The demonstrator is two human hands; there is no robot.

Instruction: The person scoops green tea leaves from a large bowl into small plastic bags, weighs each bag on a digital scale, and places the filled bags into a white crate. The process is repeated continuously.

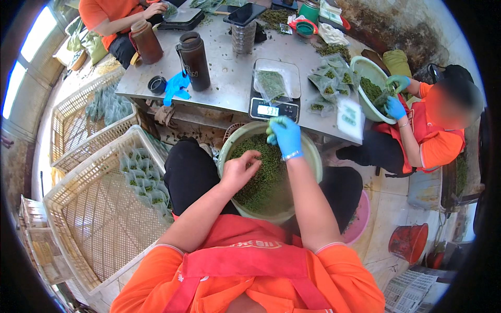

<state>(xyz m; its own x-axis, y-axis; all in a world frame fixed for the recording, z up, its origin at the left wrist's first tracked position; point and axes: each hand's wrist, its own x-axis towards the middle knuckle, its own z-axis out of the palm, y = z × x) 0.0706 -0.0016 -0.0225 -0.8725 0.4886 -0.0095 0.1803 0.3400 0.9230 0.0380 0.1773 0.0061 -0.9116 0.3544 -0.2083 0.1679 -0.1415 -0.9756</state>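
Between my knees stands a pale green basin (317,156) with a heap of small green buds or peppercorns (261,190) in it. My bare left hand (241,171) hovers over the heap, fingers bent, with a gap between thumb and fingertips and nothing visible in it. In a blue glove with green fingertips, my right hand (285,136) is over the basin's far rim, just in front of the digital scale (260,108). Its fingers are curled together; whatever is in them is hidden. On the scale lies a clear bag (271,85) of green contents.
Filled bags (331,78) lie right of the scale on the metal table (224,65). A dark bottle (194,61) and blue glove (177,87) are to its left. Plastic crates (99,219) with bags stand left. A co-worker (417,120) handles a basin at right; another person (117,21) sits far left.
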